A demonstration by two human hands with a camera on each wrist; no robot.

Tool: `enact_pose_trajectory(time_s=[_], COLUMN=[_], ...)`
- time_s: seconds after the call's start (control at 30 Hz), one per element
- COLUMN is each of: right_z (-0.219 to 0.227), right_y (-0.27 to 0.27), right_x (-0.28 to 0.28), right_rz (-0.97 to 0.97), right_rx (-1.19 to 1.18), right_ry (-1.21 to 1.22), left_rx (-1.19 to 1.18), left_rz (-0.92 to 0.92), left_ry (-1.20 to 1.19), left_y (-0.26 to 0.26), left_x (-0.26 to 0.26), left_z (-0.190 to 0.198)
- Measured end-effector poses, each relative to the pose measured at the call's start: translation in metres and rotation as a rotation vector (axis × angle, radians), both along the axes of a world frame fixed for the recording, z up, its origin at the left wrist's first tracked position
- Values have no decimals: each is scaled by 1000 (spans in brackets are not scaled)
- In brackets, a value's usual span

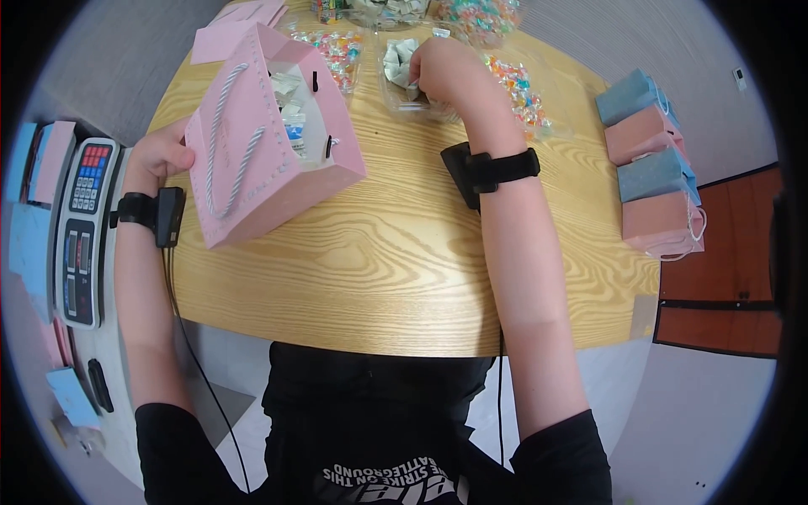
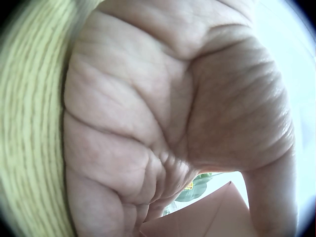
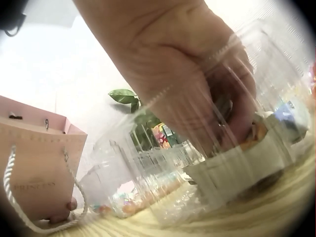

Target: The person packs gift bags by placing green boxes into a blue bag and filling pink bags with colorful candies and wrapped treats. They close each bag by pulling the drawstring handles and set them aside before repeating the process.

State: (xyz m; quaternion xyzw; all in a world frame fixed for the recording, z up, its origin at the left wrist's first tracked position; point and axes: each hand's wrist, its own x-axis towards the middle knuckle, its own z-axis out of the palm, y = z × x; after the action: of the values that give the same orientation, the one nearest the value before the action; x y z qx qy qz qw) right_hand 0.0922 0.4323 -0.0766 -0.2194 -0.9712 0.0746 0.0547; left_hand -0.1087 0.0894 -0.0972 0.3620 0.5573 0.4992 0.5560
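A pink gift bag (image 1: pixel 244 160) with white rope handles stands tilted on the table, holding several small packets (image 1: pixel 293 126). My left hand (image 1: pixel 162 151) grips its lower left side, thumb on the near face; the left wrist view shows the palm close up with a pink bag corner (image 2: pixel 207 217) between thumb and fingers. My right hand (image 1: pixel 450 71) reaches down into a clear plastic container (image 3: pixel 163 197), its curled fingers pinching among whitish packets (image 1: pixel 400 63). The fingertips are partly hidden behind the container's wall and packets in the right wrist view.
Behind are containers of colourful wrapped candies (image 1: pixel 337 55), another beside my right hand (image 1: pixel 518 93), and flat pink bags (image 1: pixel 240 21). Blue and pink gift bags (image 1: pixel 652 181) line the right edge. A scale (image 1: pixel 84 231) stands at left. A cable (image 1: pixel 202 362) trails from my left wrist.
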Motion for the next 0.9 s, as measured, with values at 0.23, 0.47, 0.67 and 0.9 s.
enact_pose_trajectory(time_s=[0.23, 0.47, 0.67, 0.9], right_z=[36, 36, 52, 28], right_y=[8, -6, -20, -10], right_x=[12, 12, 24, 14], right_rz=[112, 96, 34, 89], right_rx=[-84, 198, -136, -66], right_ry=[53, -124, -183, -296], left_rx=[26, 15, -2, -11], left_rz=[-21, -18, -3, 1], left_ry=[-3, -25, -35, -57], left_y=[2, 1, 2, 2], left_x=[3, 1, 5, 5], left_z=[2, 1, 5, 4])
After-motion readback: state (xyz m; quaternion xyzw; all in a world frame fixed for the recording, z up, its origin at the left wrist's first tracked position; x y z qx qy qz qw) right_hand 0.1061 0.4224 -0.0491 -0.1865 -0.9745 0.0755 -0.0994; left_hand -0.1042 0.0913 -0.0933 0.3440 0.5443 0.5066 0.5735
